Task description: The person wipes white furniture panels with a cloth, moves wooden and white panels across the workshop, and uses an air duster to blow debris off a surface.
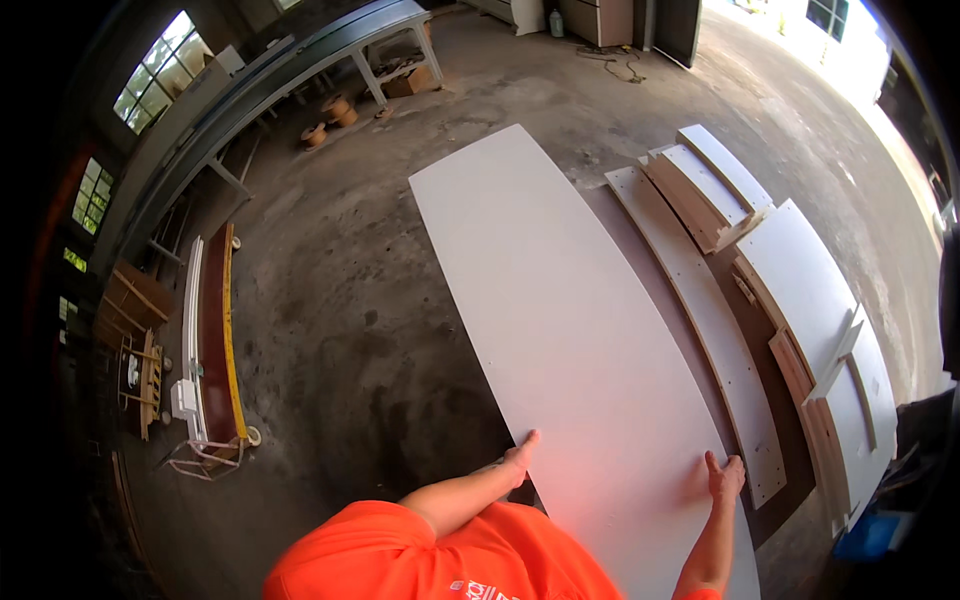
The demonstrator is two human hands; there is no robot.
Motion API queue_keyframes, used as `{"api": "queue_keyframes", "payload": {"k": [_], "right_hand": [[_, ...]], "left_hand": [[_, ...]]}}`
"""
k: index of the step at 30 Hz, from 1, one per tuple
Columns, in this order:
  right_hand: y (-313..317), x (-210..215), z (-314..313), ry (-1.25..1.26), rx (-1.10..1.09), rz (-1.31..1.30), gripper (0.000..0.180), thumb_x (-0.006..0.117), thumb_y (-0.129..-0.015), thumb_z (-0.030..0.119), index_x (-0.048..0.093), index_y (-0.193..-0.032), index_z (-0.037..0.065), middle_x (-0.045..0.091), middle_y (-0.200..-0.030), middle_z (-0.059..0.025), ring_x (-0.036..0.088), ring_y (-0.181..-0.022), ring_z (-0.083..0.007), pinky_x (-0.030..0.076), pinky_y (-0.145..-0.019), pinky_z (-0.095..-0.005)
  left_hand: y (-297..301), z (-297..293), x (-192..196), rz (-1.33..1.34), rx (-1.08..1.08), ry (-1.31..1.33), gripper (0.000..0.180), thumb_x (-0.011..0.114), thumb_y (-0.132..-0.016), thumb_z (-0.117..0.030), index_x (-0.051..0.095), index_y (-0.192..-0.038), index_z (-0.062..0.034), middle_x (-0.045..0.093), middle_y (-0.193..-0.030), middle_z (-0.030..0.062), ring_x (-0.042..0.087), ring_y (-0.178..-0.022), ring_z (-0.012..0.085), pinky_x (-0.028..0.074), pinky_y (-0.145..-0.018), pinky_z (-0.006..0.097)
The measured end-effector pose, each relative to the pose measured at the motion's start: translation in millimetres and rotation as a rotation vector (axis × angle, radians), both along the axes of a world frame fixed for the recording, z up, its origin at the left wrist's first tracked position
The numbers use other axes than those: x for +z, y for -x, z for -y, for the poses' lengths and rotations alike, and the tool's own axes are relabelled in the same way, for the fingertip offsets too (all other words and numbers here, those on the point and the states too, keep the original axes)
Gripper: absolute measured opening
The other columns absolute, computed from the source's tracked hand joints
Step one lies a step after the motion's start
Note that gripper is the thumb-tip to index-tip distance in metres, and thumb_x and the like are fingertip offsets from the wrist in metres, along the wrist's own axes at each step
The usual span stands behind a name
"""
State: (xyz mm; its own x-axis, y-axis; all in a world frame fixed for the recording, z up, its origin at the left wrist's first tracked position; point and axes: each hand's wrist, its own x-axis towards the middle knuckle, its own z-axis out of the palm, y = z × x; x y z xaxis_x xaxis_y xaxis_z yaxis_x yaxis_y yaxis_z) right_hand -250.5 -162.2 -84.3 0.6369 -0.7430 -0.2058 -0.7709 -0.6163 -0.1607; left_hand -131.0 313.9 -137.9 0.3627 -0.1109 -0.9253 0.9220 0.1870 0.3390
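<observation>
A long white panel (pixel 560 290) stretches away from me, its near part close against my orange shirt. On its left edge, my left hand (pixel 520 457) has the thumb on the top face, with the fingers mostly hidden below the edge. Across from it, my right hand (pixel 728 477) grips the right edge, thumb over the face and fingers at the far side. Whether the panel rests on anything underneath is hidden. Just right of it lies a narrow white board (pixel 705 310) with small holes, nearest to my right hand.
Stacks of white panels (pixel 800 260) and shorter boards (pixel 705 180) lie at the right. A flat cart (pixel 215 340) with a yellow edge and white strips stands on the left. At the back left runs a long metal-legged bench (pixel 350 35), with spools (pixel 338 108) under it.
</observation>
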Motion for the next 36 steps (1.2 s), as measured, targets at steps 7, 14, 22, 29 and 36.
{"api": "queue_keyframes", "payload": {"k": [7,14,22,29,36], "right_hand": [[-2.5,-17.8,46.1,-0.139,0.112,0.041,0.081,0.062,-0.083,0.073,0.063,-0.068,-0.007,0.060,-0.062,-0.0258,0.058,-0.059,-0.0396,0.046,-0.064,-0.0523],[-69.4,93.8,-44.1,0.305,0.433,-0.383,0.057,0.034,-0.101,0.064,0.047,-0.146,0.032,0.072,-0.103,-0.0169,0.071,-0.087,-0.0363,0.057,-0.071,-0.0517],[-216.0,170.8,-285.5,0.545,0.562,-0.020,0.057,0.043,-0.094,0.068,0.048,-0.117,0.016,0.068,-0.086,-0.0210,0.068,-0.077,-0.0390,0.053,-0.067,-0.0529],[-323.5,209.1,-502.0,0.513,0.754,0.234,0.073,0.056,-0.086,0.072,0.065,-0.076,0.000,0.065,-0.069,-0.0259,0.064,-0.066,-0.0424,0.048,-0.065,-0.0540],[-455.5,192.6,-723.9,0.322,0.871,0.189,0.070,0.059,-0.085,0.068,0.072,-0.079,0.000,0.070,-0.079,-0.0242,0.068,-0.081,-0.0445,0.050,-0.074,-0.0540]], "left_hand": [[0.9,-32.7,5.6,0.079,-0.082,0.005,0.090,0.072,-0.081,-0.066,0.056,-0.136,0.0035,0.061,-0.136,0.0154,0.060,-0.123,0.0269,0.050,-0.100,0.040],[10.8,-99.1,-8.5,-0.012,0.105,0.090,0.095,0.076,-0.077,-0.068,0.054,-0.139,0.0000,0.059,-0.140,0.0131,0.057,-0.128,0.0262,0.048,-0.102,0.044],[-13.1,-256.5,-5.9,0.069,0.265,0.435,0.075,0.046,-0.095,-0.070,0.051,-0.145,-0.0147,0.057,-0.143,0.0068,0.054,-0.130,0.0242,0.045,-0.105,0.047],[-34.7,-414.0,4.5,0.349,0.412,0.473,0.076,0.034,-0.100,-0.070,0.045,-0.151,-0.0146,0.047,-0.154,0.0061,0.041,-0.143,0.0240,0.035,-0.115,0.045],[-101.2,-612.1,46.0,0.147,0.673,0.390,0.070,0.041,-0.102,-0.061,0.042,-0.151,-0.0122,0.050,-0.150,0.0059,0.046,-0.138,0.0239,0.041,-0.108,0.042]]}}
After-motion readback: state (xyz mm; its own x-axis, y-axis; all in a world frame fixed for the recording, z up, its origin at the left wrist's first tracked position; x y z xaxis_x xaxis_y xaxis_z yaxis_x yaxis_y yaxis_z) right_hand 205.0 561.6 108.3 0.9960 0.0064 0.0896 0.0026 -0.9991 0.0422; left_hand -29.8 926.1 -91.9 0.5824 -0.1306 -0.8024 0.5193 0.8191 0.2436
